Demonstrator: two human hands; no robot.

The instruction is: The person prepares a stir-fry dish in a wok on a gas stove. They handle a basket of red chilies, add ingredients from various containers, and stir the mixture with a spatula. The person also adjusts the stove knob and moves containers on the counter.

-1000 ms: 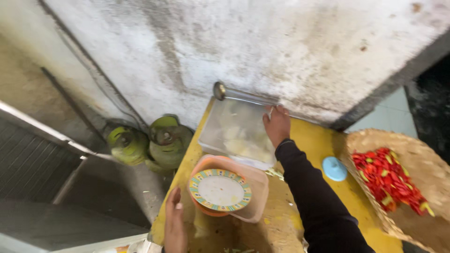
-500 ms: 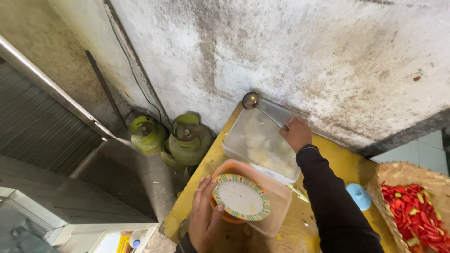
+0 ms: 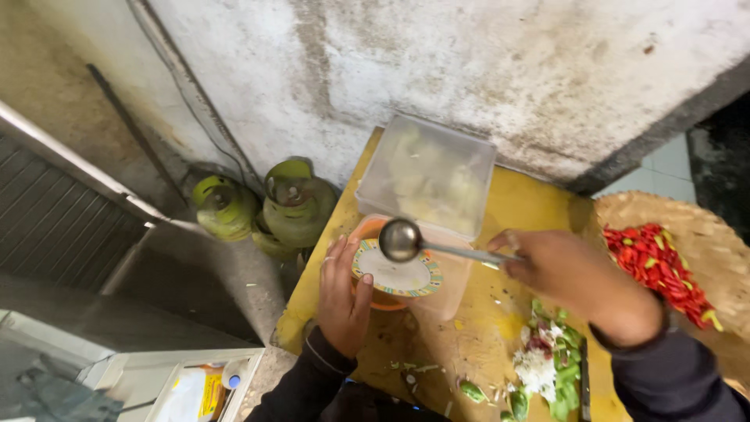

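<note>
A: On the yellow table (image 3: pixel 539 215), what stands there?

B: A clear lidded plastic tub (image 3: pixel 426 176) by the wall, a woven tray (image 3: pixel 703 234) of red chillies (image 3: pixel 655 266) to the right.

A: And the hands?

B: The right hand (image 3: pixel 582 285) clenches a metal ladle (image 3: pixel 402 240) by its handle, bowl over the patterned plate (image 3: pixel 398 275). The left hand (image 3: pixel 344 293) cups that plate's edge, fingers loosely curled against it.
</note>
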